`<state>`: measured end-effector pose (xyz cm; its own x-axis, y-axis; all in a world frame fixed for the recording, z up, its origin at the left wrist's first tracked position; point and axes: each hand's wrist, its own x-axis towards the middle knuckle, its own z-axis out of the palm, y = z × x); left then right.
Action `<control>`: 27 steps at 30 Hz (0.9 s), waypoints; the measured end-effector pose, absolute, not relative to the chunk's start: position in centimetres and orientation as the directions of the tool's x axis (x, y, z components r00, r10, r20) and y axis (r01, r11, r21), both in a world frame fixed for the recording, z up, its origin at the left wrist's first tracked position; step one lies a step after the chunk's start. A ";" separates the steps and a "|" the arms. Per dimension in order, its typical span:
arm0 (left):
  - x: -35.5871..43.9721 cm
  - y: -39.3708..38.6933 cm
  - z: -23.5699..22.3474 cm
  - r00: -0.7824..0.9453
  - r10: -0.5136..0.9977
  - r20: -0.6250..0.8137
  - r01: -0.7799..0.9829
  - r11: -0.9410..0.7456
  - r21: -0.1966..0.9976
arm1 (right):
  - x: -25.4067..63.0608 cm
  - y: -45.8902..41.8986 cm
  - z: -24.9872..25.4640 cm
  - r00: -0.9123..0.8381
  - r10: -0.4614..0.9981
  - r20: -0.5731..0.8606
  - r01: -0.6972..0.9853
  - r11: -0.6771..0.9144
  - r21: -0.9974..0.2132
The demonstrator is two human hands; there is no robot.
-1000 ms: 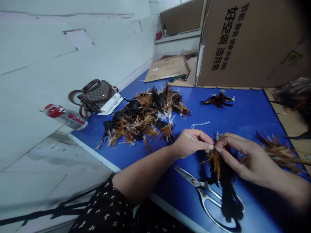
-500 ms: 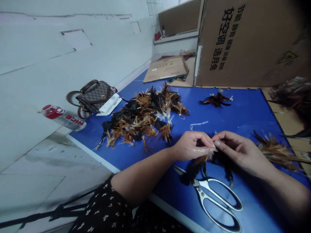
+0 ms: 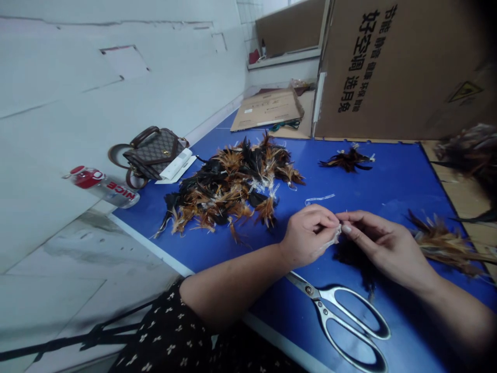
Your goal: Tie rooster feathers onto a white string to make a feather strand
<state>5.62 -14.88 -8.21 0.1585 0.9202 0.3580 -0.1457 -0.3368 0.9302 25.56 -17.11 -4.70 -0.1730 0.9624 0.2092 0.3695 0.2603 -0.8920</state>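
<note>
On the bench (image 3: pixel 388 181), a feather heap (image 3: pixel 229 189) is spread left of the grip, with scissors (image 3: pixel 319 298) nearer the body. Dark feathers (image 3: pixel 355 259) beneath should be left unsnagged, and the pale strip (image 3: pixel 337 239), pinched in left hand (image 3: pixel 306 235) and right hand (image 3: pixel 396 251), kept evenly tensioned.

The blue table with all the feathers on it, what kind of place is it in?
Probably a small workshop or craft room. There's a big pile of feathers, large metal scissors on the blue table, and a big cardboard panel standing behind.
</note>
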 end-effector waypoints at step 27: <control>5.9 -14.7 -7.5 0.313 0.945 0.092 -0.313 0.011 0.950 | 26.6 -17.0 -8.2 -0.471 0.757 0.452 0.839 0.543 -0.035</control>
<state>5.85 -14.66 -7.49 0.3130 0.9453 0.0919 -0.3128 0.0112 0.9498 26.56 -16.96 -8.19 -0.4713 0.7572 0.4522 0.8390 0.5431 -0.0349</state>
